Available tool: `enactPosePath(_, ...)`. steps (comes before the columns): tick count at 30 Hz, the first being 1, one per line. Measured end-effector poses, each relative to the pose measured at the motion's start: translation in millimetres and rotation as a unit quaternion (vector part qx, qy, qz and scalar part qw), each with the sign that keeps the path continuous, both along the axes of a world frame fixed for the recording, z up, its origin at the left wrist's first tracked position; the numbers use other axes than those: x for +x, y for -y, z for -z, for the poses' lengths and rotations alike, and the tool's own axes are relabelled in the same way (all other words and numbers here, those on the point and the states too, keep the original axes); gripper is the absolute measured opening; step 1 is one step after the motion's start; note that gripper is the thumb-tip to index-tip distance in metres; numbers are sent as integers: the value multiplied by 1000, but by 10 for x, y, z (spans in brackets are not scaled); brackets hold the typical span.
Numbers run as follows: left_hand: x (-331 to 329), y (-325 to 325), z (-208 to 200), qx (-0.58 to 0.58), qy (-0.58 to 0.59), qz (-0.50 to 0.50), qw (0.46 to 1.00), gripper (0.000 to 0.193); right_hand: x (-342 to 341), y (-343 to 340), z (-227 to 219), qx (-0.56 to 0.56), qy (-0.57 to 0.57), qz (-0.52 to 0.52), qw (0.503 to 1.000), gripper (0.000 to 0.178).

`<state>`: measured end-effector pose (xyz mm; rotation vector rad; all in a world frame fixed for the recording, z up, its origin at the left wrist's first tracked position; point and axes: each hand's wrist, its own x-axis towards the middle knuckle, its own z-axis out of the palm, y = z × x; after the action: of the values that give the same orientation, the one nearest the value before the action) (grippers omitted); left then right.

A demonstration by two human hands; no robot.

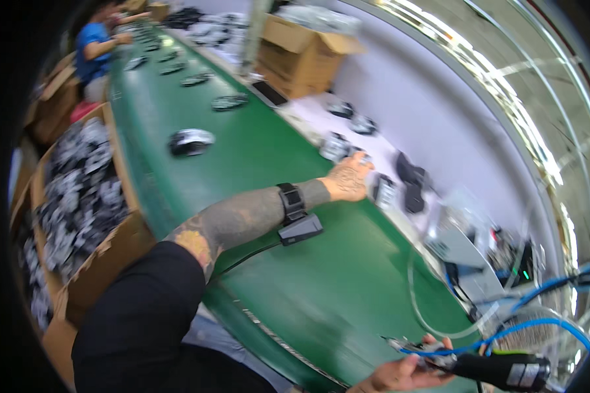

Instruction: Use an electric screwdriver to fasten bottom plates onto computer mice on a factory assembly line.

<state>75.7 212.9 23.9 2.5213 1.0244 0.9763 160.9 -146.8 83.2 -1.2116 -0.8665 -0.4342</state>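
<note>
My left arm reaches across the green conveyor belt to its far edge. There my left hand has its fingers curled over a small greyish thing that I cannot make out. On either side of that hand lie a black-and-white moulded part and a similar part, both on the white ledge. Low at the right, my right hand is wrapped round a black power screwdriver, its thin tip pointing left over the belt. Some of its fingers are hidden by the tool.
A silver-and-black shell and several similar parts lie up the belt. A co-worker in a blue shirt stands at the far left. Cardboard boxes of parts line the near side. Blue hoses and a grey machine crowd the right.
</note>
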Motion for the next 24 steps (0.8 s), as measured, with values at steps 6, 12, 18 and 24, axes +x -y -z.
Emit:
enactPosePath(6, -2202, 142, -577, -3, -236, -289, 928, 61, -181, 32, -156, 27, -17, -74, 997, 93)
enactPosePath(12, -3400, 449, -309, -248, -215, -438, 837, 62, -127, 72, -41, 34, 1, -89, 995, 94)
enactPosePath(18, -3080, 324, -244, -160, -100, 67, 980, 35, -90, 71, -62, 29, -29, -129, 991, 95)
enactPosePath(24, -2713, 572, -219, -36, -99, -229, 968, 28, -36, 10, -36, -15, 6, -75, 997, 79)
